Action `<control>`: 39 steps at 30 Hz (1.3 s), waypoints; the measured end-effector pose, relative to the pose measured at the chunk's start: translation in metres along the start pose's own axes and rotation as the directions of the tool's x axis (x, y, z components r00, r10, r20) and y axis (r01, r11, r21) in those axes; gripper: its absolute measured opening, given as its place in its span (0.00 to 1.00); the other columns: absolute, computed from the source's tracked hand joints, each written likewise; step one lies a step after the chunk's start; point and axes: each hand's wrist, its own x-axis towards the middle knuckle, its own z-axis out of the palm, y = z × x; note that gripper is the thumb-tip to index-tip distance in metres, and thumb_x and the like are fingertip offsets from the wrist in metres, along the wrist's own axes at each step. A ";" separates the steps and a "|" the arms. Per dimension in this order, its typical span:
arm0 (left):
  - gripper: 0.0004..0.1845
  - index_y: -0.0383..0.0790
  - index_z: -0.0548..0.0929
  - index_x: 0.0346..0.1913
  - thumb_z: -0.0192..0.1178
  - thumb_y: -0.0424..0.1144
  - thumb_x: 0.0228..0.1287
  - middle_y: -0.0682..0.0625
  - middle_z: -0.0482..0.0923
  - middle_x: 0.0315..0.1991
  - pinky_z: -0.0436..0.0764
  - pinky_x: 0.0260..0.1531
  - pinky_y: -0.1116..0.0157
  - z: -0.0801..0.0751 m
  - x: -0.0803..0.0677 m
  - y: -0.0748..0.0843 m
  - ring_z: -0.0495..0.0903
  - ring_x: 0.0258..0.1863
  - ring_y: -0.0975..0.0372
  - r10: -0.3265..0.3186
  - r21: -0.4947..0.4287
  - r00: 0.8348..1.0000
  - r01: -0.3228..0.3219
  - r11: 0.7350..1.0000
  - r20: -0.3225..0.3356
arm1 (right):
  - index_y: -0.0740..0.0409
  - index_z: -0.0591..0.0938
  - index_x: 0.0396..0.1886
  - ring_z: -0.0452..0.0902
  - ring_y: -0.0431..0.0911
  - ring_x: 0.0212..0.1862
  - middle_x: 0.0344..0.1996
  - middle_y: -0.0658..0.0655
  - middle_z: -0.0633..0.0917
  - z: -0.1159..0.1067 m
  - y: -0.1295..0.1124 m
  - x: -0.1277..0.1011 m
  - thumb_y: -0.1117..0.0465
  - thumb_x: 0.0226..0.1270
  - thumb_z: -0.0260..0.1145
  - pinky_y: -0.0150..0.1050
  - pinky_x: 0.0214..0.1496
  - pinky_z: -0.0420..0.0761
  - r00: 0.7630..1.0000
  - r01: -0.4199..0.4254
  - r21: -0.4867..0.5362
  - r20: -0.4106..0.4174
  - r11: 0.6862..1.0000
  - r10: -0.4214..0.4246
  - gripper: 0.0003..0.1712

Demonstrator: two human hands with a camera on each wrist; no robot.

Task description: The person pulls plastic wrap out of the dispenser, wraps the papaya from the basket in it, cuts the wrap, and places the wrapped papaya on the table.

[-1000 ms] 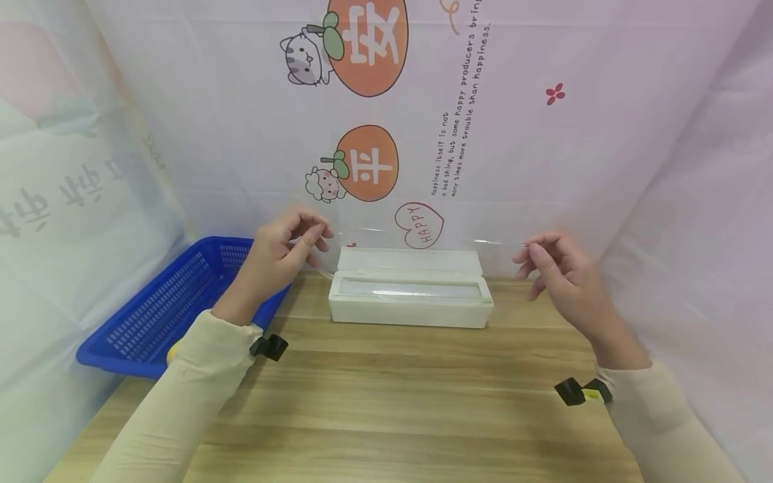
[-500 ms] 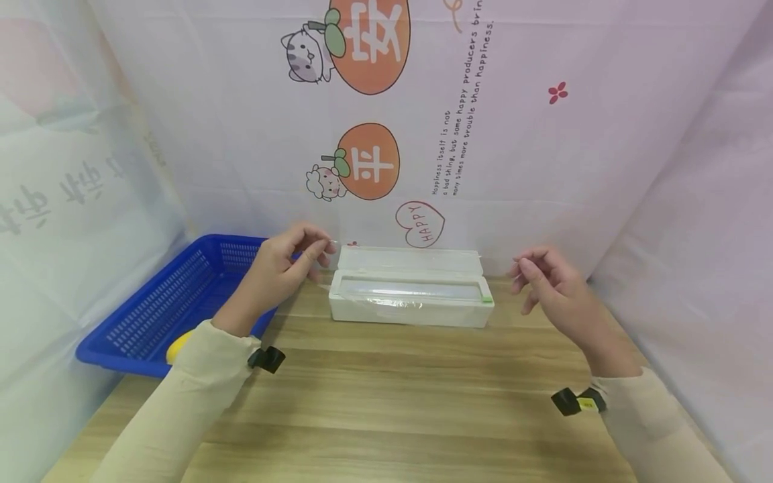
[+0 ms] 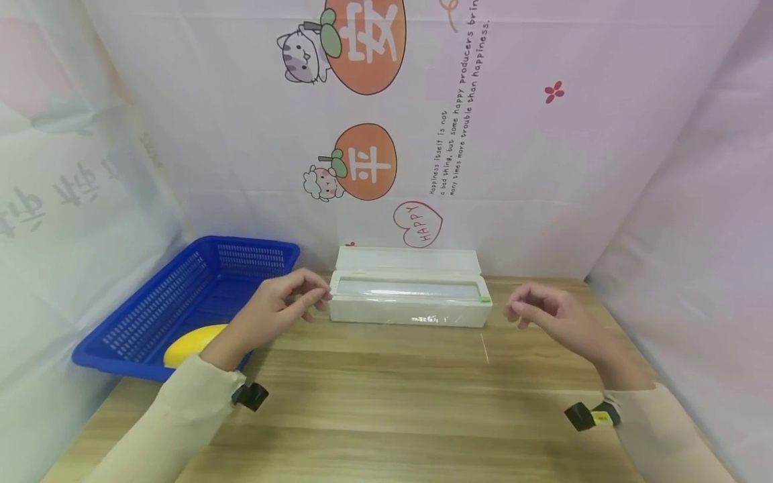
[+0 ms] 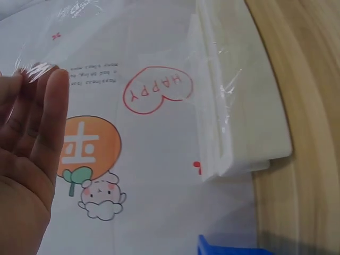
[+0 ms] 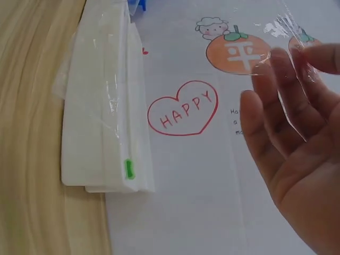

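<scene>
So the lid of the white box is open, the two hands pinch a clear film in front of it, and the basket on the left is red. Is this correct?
Not entirely. The basket is blue, not red; the head view shows it plainly. The rest holds: the white box has its lid open, and the left hand and right hand each pinch the clear film in front of it.

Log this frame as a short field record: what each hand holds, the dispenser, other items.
left hand: pinches one corner of the cling film
right hand: pinches the other corner
cling film: clear sheet stretched between both hands, running from the dispenser
dispenser box: white, lid open, on the wooden table
basket: blue, at left, holds a yellow fruit
</scene>
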 end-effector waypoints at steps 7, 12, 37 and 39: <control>0.11 0.52 0.87 0.45 0.63 0.31 0.69 0.57 0.85 0.39 0.83 0.35 0.65 0.001 -0.016 -0.015 0.82 0.36 0.64 0.051 0.065 0.997 -0.055 0.996 0.064 | 0.56 0.85 0.46 0.82 0.45 0.42 0.40 0.54 0.86 -0.001 0.013 -0.015 0.72 0.72 0.61 0.37 0.45 0.84 0.988 -0.042 0.033 0.153 0.999 0.037 0.11; 0.11 0.48 0.90 0.46 0.66 0.31 0.66 0.57 0.85 0.40 0.81 0.31 0.67 0.003 -0.026 -0.023 0.81 0.35 0.65 0.094 0.039 0.980 -0.102 0.994 0.177 | 0.53 0.84 0.46 0.82 0.47 0.41 0.39 0.52 0.86 0.002 0.020 -0.023 0.71 0.72 0.62 0.37 0.45 0.83 0.961 -0.045 0.028 0.273 0.999 0.036 0.11; 0.05 0.47 0.90 0.34 0.69 0.31 0.60 0.64 0.83 0.33 0.82 0.39 0.67 0.049 -0.055 -0.051 0.79 0.34 0.73 -0.110 0.069 0.834 0.086 0.994 0.540 | 0.51 0.86 0.37 0.81 0.37 0.35 0.33 0.45 0.86 0.048 0.055 -0.049 0.72 0.61 0.67 0.36 0.37 0.83 0.855 -0.068 -0.008 0.515 0.998 0.063 0.11; 0.05 0.47 0.90 0.34 0.69 0.32 0.59 0.63 0.83 0.32 0.82 0.38 0.69 0.054 -0.057 -0.052 0.78 0.33 0.74 -0.109 0.073 0.824 0.082 0.994 0.556 | 0.50 0.86 0.36 0.81 0.36 0.34 0.33 0.44 0.86 0.053 0.058 -0.052 0.72 0.60 0.67 0.36 0.36 0.84 0.852 -0.081 -0.010 0.518 0.997 0.074 0.12</control>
